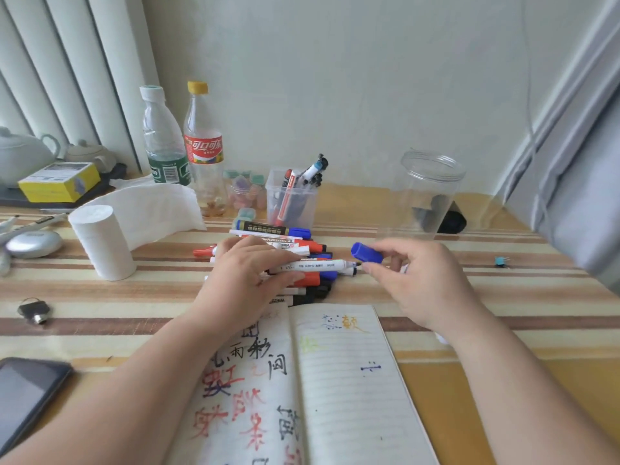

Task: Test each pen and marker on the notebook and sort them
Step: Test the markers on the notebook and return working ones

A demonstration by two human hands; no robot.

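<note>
My left hand [248,276] holds a white-barrelled marker [318,266] level above a pile of red, blue and black markers [302,243]; its tip is bare and points right. My right hand [416,280] pinches the blue cap [367,252] just off that tip, apart from it. The open notebook [342,380] lies in front of me, its left page full of red and black characters, its right page lined with a few small marks. A small clear pen holder [292,199] with several markers stands behind the pile. A large clear jar [429,193] stands to the right.
Two plastic bottles [188,142], a tissue roll [100,243] and a yellow box [60,181] stand at the left. A phone [27,394] lies at the near left edge, keys [35,312] beyond it. Grey cloth [583,203] hangs at the right.
</note>
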